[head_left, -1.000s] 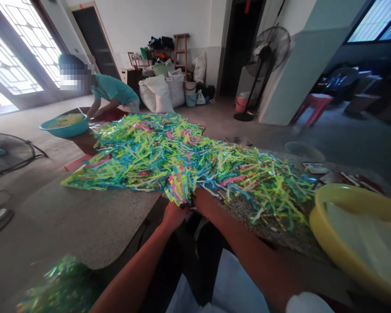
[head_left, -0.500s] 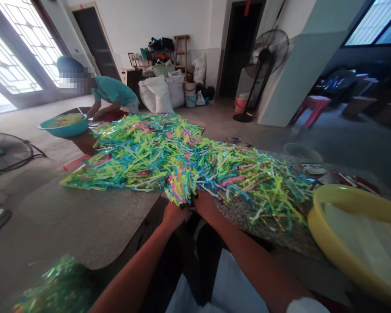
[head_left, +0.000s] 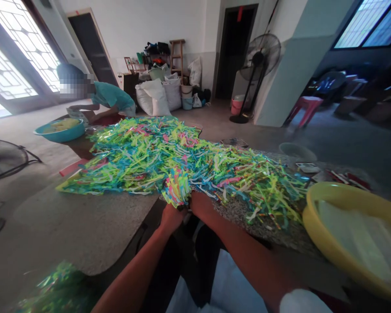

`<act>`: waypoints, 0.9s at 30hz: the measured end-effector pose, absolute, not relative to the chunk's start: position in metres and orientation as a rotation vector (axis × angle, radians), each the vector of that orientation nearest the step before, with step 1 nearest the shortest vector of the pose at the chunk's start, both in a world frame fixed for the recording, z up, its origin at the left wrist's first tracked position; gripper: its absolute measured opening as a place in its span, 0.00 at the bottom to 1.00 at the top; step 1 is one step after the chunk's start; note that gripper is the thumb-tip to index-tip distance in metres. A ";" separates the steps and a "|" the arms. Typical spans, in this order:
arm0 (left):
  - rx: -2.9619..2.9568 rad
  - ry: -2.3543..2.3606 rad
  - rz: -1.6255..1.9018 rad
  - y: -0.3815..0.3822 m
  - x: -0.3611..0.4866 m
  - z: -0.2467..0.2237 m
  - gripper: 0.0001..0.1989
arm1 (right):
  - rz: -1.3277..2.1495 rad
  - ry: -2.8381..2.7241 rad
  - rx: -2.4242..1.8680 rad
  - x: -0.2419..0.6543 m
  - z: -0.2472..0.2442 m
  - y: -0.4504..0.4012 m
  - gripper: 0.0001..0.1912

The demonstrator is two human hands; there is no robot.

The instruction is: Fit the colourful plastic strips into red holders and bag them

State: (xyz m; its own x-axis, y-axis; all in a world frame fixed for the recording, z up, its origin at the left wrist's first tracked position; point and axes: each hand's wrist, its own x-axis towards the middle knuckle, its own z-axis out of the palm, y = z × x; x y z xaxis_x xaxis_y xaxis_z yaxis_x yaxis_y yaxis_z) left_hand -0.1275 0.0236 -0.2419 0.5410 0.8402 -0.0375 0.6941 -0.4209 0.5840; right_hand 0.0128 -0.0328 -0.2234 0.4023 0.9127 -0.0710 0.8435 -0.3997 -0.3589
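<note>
A fanned bundle of thin plastic strips (head_left: 177, 188) in yellow, pink, blue and white stands up at the table's near edge. My left hand (head_left: 172, 217) is closed around its lower end. My right hand (head_left: 200, 205) presses against the same end from the right, fingers curled in and partly hidden. Just beyond both hands spreads a large heap of loose strips (head_left: 143, 152), mostly yellow-green and blue, which runs on to the right along the stone tabletop (head_left: 237, 213).
A yellow basin (head_left: 313, 217) with pale sheets stands at the right. Across the heap a person in a teal shirt (head_left: 109, 95) bends beside a blue basin (head_left: 63, 134). More shiny strips (head_left: 58, 282) lie low at the left. White sacks (head_left: 158, 95) and a standing fan (head_left: 259, 58) are behind.
The view has shifted slightly. Both my hands stay at the bundle's lower end. The other person's hand has lifted a pale, see-through item near the blue basin.
</note>
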 end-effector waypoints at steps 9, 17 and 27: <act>2.253 1.268 0.436 0.025 -0.128 -0.249 0.24 | 0.539 -1.595 -2.195 0.040 -0.216 -0.042 0.13; 2.242 1.377 0.390 0.029 -0.131 -0.256 0.26 | 0.009 -1.004 -2.655 0.153 -0.193 -0.034 0.18; 2.261 1.338 0.393 0.037 -0.131 -0.262 0.28 | 0.080 -1.375 -2.667 0.137 -0.220 -0.030 0.24</act>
